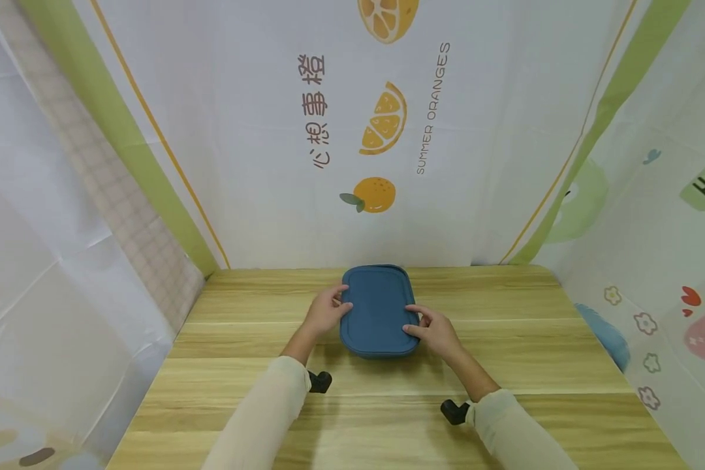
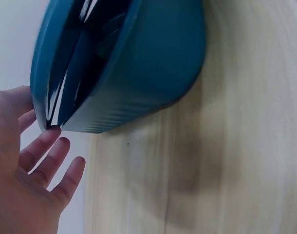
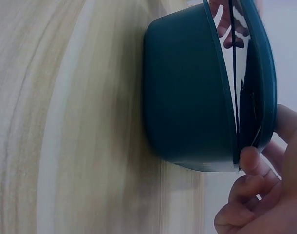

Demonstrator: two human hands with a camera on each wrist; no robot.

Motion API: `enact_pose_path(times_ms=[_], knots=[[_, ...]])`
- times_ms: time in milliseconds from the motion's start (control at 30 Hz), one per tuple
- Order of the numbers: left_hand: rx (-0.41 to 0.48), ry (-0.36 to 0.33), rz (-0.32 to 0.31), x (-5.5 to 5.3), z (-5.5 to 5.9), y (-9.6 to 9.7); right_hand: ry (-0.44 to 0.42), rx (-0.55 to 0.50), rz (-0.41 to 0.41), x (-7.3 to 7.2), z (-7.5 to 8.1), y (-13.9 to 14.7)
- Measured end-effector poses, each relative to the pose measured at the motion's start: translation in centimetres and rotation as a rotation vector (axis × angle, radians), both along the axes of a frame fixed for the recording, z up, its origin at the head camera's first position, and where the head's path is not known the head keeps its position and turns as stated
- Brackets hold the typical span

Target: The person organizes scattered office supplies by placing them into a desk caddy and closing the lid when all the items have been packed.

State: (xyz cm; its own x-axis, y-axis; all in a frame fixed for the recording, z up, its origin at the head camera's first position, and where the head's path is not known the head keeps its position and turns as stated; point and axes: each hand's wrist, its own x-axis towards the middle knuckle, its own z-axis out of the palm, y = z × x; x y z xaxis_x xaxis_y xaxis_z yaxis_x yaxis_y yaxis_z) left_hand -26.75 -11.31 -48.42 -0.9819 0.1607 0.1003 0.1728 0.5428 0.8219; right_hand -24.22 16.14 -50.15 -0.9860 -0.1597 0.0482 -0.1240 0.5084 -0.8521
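Note:
A blue rectangular lid [image 1: 378,310] with rounded corners lies over a deep blue food container [image 3: 187,87] of the same colour. In both wrist views a gap shows between the lid and the container's rim, wider on the side toward the person. My left hand [image 1: 324,311] pinches the lid's left edge, with the other fingers spread in the left wrist view. On the opposite side, my right hand [image 1: 437,331] pinches the right edge, a fingertip under the lid's rim. The container stands on the wooden table; the lid hides most of its inside.
The wood-grain table [image 1: 241,391] extends to both sides and in front of the container. Behind it hangs a white cloth [image 1: 258,215] printed with oranges. Black wrist mounts [image 1: 455,412] stick out from under the sleeves.

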Motion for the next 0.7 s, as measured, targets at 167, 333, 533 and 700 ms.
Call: enact_pose_path(times_ms=[167, 333, 533, 700], knots=[[-0.064, 0.015, -0.028, 0.5, -0.3, 0.3, 0.007, 0.048, -0.022, -0.2, 0.0, -0.1], [-0.093, 0.036, -0.043, 0.7, -0.6, 0.5, 0.026, 0.093, -0.034, -0.5, -0.2, 0.0], [-0.145, 0.056, -0.058, 0.6, -0.7, 0.9, 0.032, 0.096, -0.031, -1.0, -0.2, 0.2], [-0.192, 0.055, -0.054, 0.6, -0.9, 1.2, 0.029, 0.108, -0.024, -1.3, -0.1, 0.1]])
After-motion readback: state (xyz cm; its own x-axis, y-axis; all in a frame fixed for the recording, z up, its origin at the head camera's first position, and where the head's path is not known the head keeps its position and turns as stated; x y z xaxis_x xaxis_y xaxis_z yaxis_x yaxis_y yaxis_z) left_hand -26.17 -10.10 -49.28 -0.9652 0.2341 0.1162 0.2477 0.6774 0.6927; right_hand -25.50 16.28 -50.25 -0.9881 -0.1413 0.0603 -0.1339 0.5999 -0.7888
